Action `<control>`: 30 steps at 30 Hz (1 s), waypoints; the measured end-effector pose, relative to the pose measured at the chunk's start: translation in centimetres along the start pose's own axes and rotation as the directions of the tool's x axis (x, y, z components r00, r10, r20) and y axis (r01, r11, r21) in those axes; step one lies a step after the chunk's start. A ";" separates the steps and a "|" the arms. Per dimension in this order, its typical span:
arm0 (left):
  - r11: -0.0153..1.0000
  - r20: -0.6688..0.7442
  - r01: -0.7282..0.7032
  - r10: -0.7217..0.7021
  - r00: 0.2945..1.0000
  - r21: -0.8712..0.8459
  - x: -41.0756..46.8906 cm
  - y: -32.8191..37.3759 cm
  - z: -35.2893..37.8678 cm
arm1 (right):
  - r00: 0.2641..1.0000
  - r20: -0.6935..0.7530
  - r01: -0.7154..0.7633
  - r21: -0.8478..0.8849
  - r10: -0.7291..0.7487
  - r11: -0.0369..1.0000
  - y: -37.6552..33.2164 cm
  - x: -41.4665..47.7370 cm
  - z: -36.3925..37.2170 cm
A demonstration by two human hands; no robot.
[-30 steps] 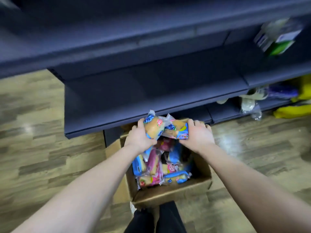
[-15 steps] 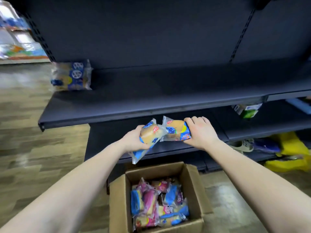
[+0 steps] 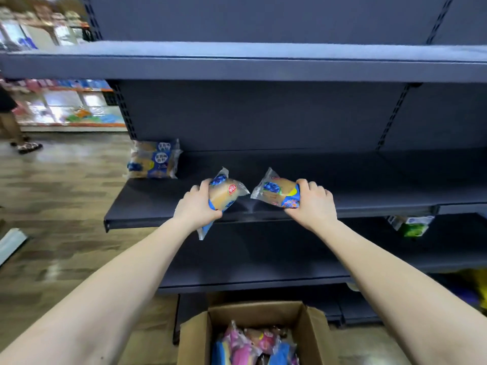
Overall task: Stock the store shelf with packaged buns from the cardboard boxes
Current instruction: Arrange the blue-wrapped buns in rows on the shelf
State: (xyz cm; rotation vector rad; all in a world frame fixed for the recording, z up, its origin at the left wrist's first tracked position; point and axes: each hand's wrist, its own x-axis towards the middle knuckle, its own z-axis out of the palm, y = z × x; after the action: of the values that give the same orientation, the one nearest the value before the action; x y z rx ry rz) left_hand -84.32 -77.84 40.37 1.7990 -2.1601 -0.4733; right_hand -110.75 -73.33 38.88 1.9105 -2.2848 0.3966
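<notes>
While my left hand (image 3: 196, 206) grips the left bun (image 3: 224, 197) and my right hand (image 3: 313, 204) clasps the right bun (image 3: 276, 192), both packs hang just over the front of the shelf (image 3: 369, 185), near each other but apart, crimped ends facing. Whether either touches the board I cannot tell. A blue pack (image 3: 154, 159) stands at the shelf's left end. Below, the box (image 3: 313, 335) sits open with more buns (image 3: 253, 343) inside, and a green carton (image 3: 412, 226) lies on the lower shelf (image 3: 263, 272).

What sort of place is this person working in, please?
Probably a retail store aisle: dark metal gondola shelving, a cardboard box of packaged buns on the wood-look floor, and stocked colourful displays across the aisle at the left.
</notes>
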 end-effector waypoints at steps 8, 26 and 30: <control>0.991 -0.016 0.041 -0.039 0.999 0.129 4.0 -3.2 -1.9 | 0.996 0.056 -0.064 -0.014 0.064 0.998 -5.1 3.5 1.7; 0.991 0.096 -0.031 0.018 0.995 0.128 11.4 -6.1 0.3 | 0.955 0.279 -0.104 -0.006 0.101 0.995 -8.7 8.6 5.2; 0.989 0.083 -0.061 0.050 0.995 0.133 12.0 -6.0 0.6 | 0.940 0.327 -0.098 -0.028 0.102 0.995 -9.0 8.6 6.2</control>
State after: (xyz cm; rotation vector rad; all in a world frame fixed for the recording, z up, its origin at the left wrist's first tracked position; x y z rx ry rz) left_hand -81.37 -90.60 37.37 1.8124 -2.3413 -0.4000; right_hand -103.11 -84.65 36.32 1.9884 -2.5887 0.0761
